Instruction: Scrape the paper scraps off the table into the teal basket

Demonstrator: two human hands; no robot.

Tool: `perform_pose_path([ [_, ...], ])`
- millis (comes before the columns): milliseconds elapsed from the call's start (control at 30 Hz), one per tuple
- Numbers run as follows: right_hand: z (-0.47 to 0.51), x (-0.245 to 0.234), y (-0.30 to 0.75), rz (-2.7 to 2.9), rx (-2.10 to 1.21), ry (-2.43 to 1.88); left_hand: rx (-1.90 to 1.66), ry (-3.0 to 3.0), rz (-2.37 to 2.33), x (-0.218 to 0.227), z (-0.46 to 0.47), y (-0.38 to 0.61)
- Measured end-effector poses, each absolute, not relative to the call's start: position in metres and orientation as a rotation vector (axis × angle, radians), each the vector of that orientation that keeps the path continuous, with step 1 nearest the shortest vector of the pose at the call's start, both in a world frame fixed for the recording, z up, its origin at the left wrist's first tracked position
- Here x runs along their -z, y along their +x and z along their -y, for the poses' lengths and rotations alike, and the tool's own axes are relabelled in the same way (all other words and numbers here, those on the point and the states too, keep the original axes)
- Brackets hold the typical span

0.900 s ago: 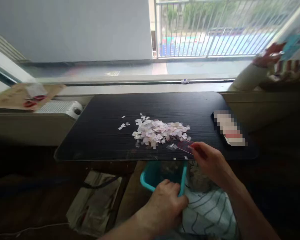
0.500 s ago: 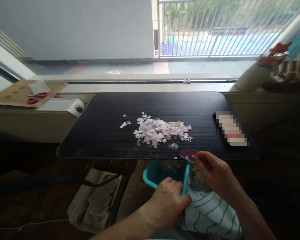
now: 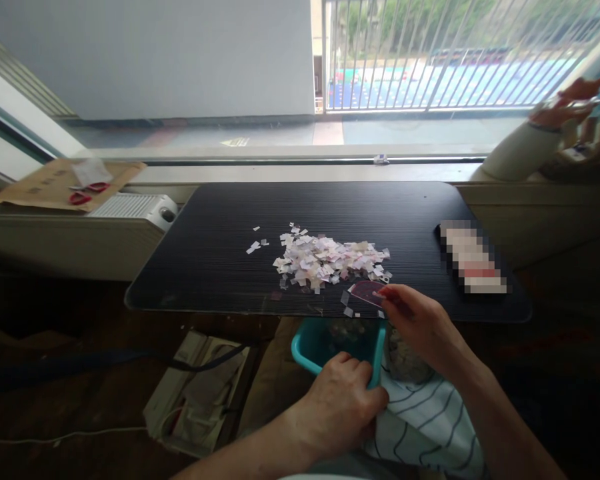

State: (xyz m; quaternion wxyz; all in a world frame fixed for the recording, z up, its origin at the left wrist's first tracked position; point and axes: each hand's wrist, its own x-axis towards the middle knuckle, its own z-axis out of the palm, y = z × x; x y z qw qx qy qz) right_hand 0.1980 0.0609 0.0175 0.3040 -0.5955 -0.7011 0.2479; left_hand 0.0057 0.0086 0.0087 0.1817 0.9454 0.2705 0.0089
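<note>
A pile of small paper scraps (image 3: 330, 261) lies on the black tabletop (image 3: 220, 247). My right hand (image 3: 420, 323) pinches a small dark pink card (image 3: 364, 291) flat at the table's front edge, just right of and below the pile. My left hand (image 3: 343, 403) grips the near rim of a teal plastic bin (image 3: 315, 347) held under the table edge; the bin holds more scraps. A striped cloth (image 3: 425, 420) lies over my lap beside it.
A phone-like object (image 3: 473, 257) rests at the table's right. Another person's sleeve and hand (image 3: 545, 130) reach up at the far right by the window. A white heater (image 3: 135, 207), cardboard with red scissors (image 3: 60, 183) sit left. A bag (image 3: 200, 393) lies on the floor.
My right hand dipped with the card below the table edge, over the bin, then came back up onto the tabletop near the pile. The left hand stayed on the bin.
</note>
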Motion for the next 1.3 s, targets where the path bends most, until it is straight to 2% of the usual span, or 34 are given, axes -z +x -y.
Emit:
perform_pose_path([
  [800,-0.059,-0.032,0.187,2.033,-0.814,-1.451,0.027,2.652,-0.769,-0.011,-0.009,0.004],
  [1067,-0.036,-0.019,0.239,1.769,-0.639,-1.703,-0.042,2.689,-0.667,-0.012,-0.009,0.016],
  [1300,-0.026,-0.017,0.243,1.822,-0.775,-1.664,-0.025,2.682,-0.645,-0.015,-0.010,0.020],
])
